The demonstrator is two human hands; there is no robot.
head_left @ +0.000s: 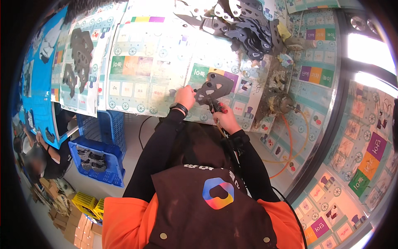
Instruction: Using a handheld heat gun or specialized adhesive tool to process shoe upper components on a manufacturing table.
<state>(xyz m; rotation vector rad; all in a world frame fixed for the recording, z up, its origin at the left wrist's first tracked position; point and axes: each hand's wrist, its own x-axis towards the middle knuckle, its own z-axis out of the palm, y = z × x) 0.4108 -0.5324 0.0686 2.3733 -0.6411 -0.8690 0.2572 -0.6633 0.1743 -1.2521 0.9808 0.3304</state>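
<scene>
A dark grey moulded plastic part (222, 88) with several openings lies over the printed sheet near the table's front edge. My left hand (185, 98) is closed on its left end, fingertips pinching the edge. Closed round a hand tool with red and black handles (219, 108) is my right hand (228, 119), just below the part. The tool's dark front end reaches up to the part's lower edge; its jaws are too small to make out, and so is whether they touch.
A heap of similar dark parts (253, 31) lies at the back right, and more parts (81, 52) lie at the left. An orange hose (291, 145) loops down at the right. Blue crates (118, 166) stand on the floor at the left, near another person (54, 153).
</scene>
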